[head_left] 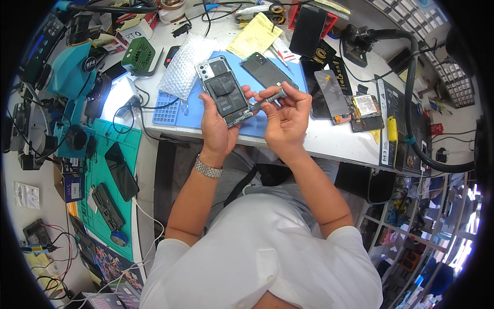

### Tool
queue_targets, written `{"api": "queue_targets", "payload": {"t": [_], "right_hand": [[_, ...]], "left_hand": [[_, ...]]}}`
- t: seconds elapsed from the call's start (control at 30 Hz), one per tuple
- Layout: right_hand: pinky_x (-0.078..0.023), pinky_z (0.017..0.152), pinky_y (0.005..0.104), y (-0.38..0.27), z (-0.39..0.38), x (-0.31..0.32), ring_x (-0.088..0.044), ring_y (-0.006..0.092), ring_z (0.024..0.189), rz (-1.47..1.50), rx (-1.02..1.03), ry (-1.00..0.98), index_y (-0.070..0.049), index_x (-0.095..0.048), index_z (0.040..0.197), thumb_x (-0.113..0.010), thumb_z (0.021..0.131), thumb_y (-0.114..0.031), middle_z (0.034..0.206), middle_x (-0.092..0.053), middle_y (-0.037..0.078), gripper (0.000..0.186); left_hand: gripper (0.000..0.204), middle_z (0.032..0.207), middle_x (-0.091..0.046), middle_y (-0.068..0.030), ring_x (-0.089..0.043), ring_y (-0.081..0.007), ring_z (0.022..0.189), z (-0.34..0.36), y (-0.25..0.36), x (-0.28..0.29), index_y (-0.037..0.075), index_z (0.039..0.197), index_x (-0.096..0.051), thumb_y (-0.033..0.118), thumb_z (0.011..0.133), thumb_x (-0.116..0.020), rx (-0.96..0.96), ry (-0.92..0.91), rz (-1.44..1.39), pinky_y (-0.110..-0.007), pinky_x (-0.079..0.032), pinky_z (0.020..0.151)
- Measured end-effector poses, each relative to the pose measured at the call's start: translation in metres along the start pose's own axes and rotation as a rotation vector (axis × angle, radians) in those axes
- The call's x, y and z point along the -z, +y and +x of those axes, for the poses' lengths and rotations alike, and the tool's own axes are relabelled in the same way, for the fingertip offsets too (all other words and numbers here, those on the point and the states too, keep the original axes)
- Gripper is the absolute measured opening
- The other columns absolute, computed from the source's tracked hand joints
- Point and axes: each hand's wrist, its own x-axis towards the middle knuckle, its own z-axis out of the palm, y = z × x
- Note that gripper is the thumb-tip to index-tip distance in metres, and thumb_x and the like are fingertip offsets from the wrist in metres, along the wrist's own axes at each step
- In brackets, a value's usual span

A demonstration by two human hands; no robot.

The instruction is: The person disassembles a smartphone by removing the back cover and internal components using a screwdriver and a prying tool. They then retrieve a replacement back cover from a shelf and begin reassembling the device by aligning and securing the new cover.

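My left hand (218, 123) is wrapped round a smartphone with its back off (222, 87), the battery and inner parts showing. In my right hand (286, 116) is a grey screwdriver (271, 99), pinched between thumb and fingers. Its tip points at the phone's lower right edge; whether it touches a screw is too small to tell. Just beyond my right hand, a dark phone back cover (267, 69) lies on the blue work mat (193, 116). Beside the phone's upper left is a sheet of bubble wrap (181, 67).
Several phones and parts, among them a loose screen (332, 92) and an opened phone (366, 107), lie at the right. A yellow paper (255, 35) sits behind the mat. At the left stand a teal microscope (69, 82) and a green mat (92, 175) holding phones. A thick black hose (409, 98) arches at right.
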Motion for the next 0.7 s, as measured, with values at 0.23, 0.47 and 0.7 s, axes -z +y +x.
{"api": "queue_targets", "payload": {"t": [0.23, 0.47, 0.7], "right_hand": [[-0.06, 0.093, 0.035, 0.0003, -0.0012, 0.0009, -0.067, 0.0242, 0.113, -0.033, 0.037, -0.023, -0.002, -0.033, 0.142, -0.054, 0.097, 0.021, 0.121, -0.06, 0.022, 0.055], [-0.06, 0.098, 0.0364, 0.0006, -0.0029, -0.0012, -0.069, 0.0251, 0.112, -0.007, 0.05, -0.029, -0.002, -0.034, 0.141, -0.054, 0.096, 0.022, 0.119, -0.061, 0.022, 0.055], [-0.06, 0.099, 0.0369, -0.0007, -0.0041, -0.0023, -0.069, 0.0252, 0.112, -0.012, 0.059, -0.035, -0.002, -0.034, 0.142, -0.054, 0.096, 0.022, 0.119, -0.061, 0.022, 0.054]], "left_hand": [[0.08, 0.137, -0.062, -0.0205, -0.065, -0.0305, 0.126, -0.0014, 0.0006, -0.0033, 0.002, 0.147, -0.047, 0.065, 0.11, -0.016, -0.008, 0.018, -0.013, -0.051, -0.058, 0.105], [0.081, 0.135, -0.063, -0.0208, -0.065, -0.0318, 0.124, -0.0004, 0.0005, -0.0022, -0.001, 0.145, -0.049, 0.065, 0.111, -0.016, -0.011, 0.005, -0.014, -0.05, -0.057, 0.106], [0.08, 0.135, -0.064, -0.02, -0.066, -0.031, 0.123, -0.0013, 0.0019, -0.0051, -0.001, 0.144, -0.049, 0.064, 0.111, -0.015, -0.014, 0.002, -0.013, -0.048, -0.058, 0.105]]}}
